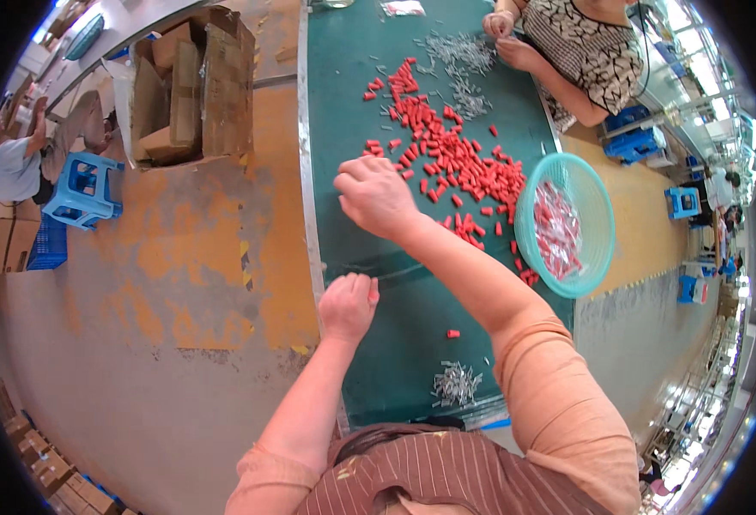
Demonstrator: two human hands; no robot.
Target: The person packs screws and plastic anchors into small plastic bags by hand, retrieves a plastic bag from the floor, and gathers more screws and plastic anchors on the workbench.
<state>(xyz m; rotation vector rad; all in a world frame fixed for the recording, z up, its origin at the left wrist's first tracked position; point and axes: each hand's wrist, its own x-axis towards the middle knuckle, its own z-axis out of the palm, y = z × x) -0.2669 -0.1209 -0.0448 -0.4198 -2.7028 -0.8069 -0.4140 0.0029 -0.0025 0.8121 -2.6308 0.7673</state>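
Over the left edge of the green table [412,309], my left hand [349,306] is closed, thumb pressed against the curled fingers. Whatever it may hold is hidden. Farther up, my right hand [376,196] is curled with its fingers bent down and its back toward me; its fingertips are hidden, so any object in it cannot be seen. To its right spreads a heap of small red cone-shaped caps [481,176]. A faint clear strip, perhaps plastic film, shows on the table between my hands. Nearer to me lie a single red cap [453,334] and a small pile of silvery pins [457,384].
A turquoise mesh basket [605,249] with clear bags of red pieces stands at the table's right edge. Beyond the caps are more grey pins [459,56] and a co-worker's hands [508,39]. On the left are a cardboard box [227,86] and a blue stool [86,189].
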